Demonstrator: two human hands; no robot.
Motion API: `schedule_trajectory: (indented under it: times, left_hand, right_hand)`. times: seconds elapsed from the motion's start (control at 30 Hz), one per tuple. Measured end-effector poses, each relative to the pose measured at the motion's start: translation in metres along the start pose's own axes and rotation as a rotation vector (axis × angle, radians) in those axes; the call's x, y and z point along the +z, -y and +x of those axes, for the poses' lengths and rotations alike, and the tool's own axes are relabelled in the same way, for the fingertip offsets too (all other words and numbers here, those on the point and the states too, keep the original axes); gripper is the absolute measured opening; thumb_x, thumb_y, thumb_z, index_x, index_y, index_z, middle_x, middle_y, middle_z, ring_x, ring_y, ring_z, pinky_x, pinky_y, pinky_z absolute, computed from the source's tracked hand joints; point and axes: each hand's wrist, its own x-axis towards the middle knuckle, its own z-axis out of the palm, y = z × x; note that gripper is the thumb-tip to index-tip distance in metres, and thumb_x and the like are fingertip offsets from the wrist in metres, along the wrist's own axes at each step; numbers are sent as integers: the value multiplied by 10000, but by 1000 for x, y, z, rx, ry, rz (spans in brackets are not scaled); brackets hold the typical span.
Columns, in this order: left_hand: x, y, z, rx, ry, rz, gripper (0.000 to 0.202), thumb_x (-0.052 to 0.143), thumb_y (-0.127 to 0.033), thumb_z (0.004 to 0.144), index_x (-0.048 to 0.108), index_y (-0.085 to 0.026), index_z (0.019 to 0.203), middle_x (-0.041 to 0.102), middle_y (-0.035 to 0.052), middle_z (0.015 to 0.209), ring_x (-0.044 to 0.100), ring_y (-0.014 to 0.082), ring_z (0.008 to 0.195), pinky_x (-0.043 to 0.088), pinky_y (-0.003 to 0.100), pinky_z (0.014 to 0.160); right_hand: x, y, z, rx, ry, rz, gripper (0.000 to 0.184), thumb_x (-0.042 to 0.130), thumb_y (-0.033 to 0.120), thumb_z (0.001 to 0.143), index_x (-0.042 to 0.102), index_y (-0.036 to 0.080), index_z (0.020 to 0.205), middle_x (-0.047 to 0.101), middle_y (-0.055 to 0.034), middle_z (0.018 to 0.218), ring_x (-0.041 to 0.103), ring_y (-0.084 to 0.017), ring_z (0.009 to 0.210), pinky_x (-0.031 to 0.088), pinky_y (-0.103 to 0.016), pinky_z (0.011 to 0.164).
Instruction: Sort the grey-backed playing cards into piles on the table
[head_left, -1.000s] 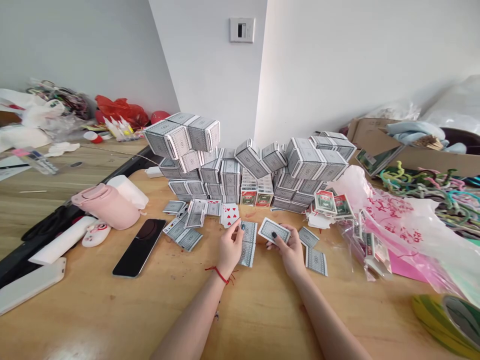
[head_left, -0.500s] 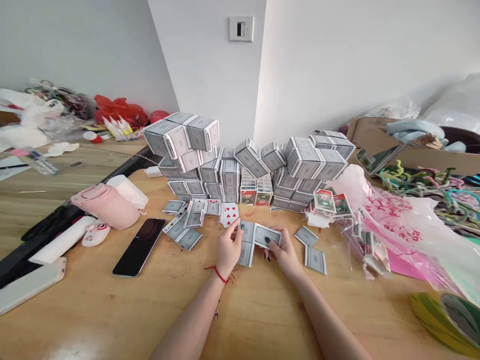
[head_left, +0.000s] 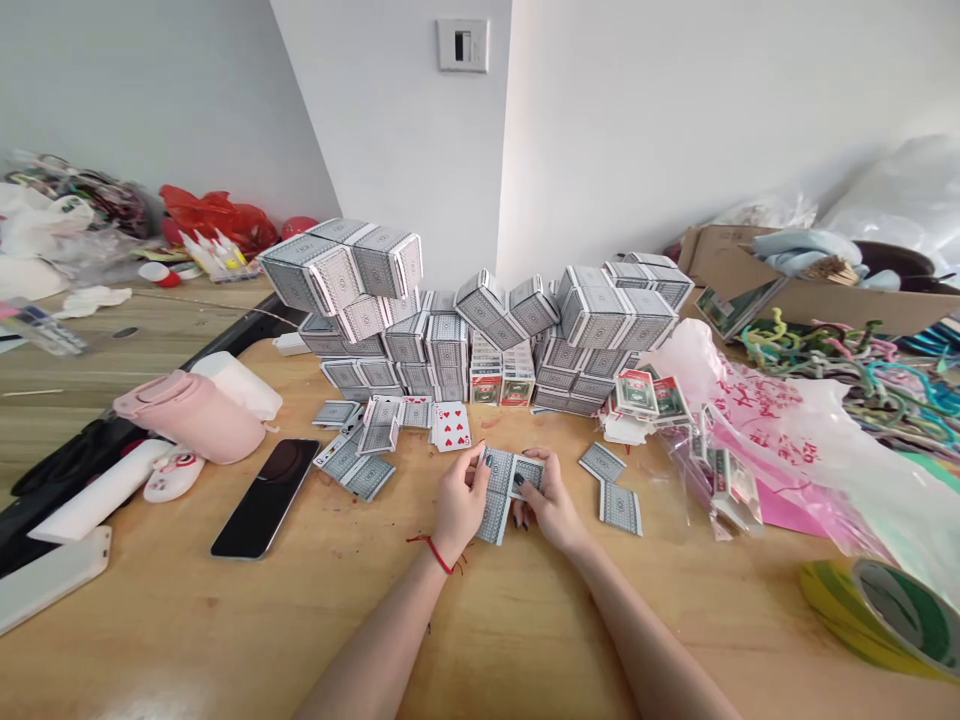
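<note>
My left hand (head_left: 460, 500) is closed on a folded piece of playing cards (head_left: 496, 508) with grey patterned backs, held just above the table. In my right hand (head_left: 549, 498), thumb on top, is another playing card (head_left: 528, 474), back side up, its left edge meeting the left hand's piece. Whether the two are joined I cannot tell. Beyond the hands stand stacked blocks (head_left: 600, 310) built of cards with the same backs. Nearer lie a face-up six of hearts (head_left: 451, 427) and several loose cards (head_left: 358, 470) at left. Two more folded cards (head_left: 619, 507) lie right of my right hand.
A phone (head_left: 266, 498), a pink cup (head_left: 195, 415) and a white mouse (head_left: 174, 472) lie at left. Card boxes (head_left: 637, 392), a pink-and-clear plastic bag (head_left: 780, 400) and a yellow-green tape roll (head_left: 862, 610) are at right. A cardboard box (head_left: 885, 305) stands behind.
My right hand has moved left, bringing its card closer against the piece in my left hand. The camera view has shifted slightly.
</note>
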Motion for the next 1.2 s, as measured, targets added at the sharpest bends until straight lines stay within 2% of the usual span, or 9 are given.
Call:
schedule_trajectory:
  times: [0.33,0.47,0.6,0.67,0.77,0.83,0.93,1.1,1.2]
  left_hand:
    - [0,-1,1,19,-18,-30,315,407,-270,831,472,-182,1126,574,93,1065,567,156,931,463,288,786]
    - [-3,2,5,40,-86,-14,292,365,-231,843,490,-192,1104,549,83,1118,514,158,1028,422,301,856]
    - [-7,5,8,9,-143,-6,285,381,-238,834,500,-183,1087,560,85,1078,536,163,973,447,294,793]
    - [-8,6,9,3,-156,-6,284,388,-246,831,504,-179,1082,564,85,1061,548,161,939,454,287,764]
    - [-9,6,10,1,-157,-8,287,383,-248,833,504,-178,1083,566,82,1050,557,152,902,456,278,746]
    - [-10,5,10,-3,-150,-9,288,376,-249,835,503,-179,1084,564,80,1055,556,148,900,454,275,745]
    - [-10,4,10,-7,-150,-10,288,377,-250,834,502,-181,1085,564,78,1058,552,147,907,453,271,748]
    - [-10,4,10,-3,-155,-13,290,382,-248,831,503,-170,1082,567,88,1059,551,152,919,451,280,770]
    - [-10,4,10,5,-158,-12,288,384,-237,830,503,-167,1083,564,93,1069,545,153,941,443,291,803]
  right_hand:
    - [-1,0,1,15,-54,-97,345,336,429,842,218,247,1109,448,92,520,435,-105,311,321,-196,303]
    - [-18,5,4,-99,-320,-426,351,321,398,847,316,224,1151,534,14,679,464,-116,418,391,-252,422]
    - [-52,7,7,-234,-633,-1007,236,408,355,795,533,188,907,580,-87,844,496,-244,860,375,-381,761]
    - [-68,7,7,-159,-727,-1206,280,470,367,749,546,179,941,558,-120,959,430,-292,962,334,-424,798]
    - [-85,7,4,98,-813,-1345,443,546,462,673,526,198,1029,511,-138,1064,383,-348,999,306,-481,773]
    - [-90,5,2,210,-797,-1344,487,556,489,653,515,204,1045,521,-139,1039,389,-358,988,296,-498,762]
    - [-91,4,2,216,-777,-1282,517,572,471,643,496,193,1072,542,-140,979,409,-355,965,288,-512,761]
    - [-78,6,6,-101,-859,-1059,529,634,465,586,539,180,1021,487,-133,1004,435,-310,947,311,-482,806]
    - [-63,4,8,-210,-753,-689,359,628,460,610,587,195,849,505,-86,932,484,-236,853,394,-385,774]
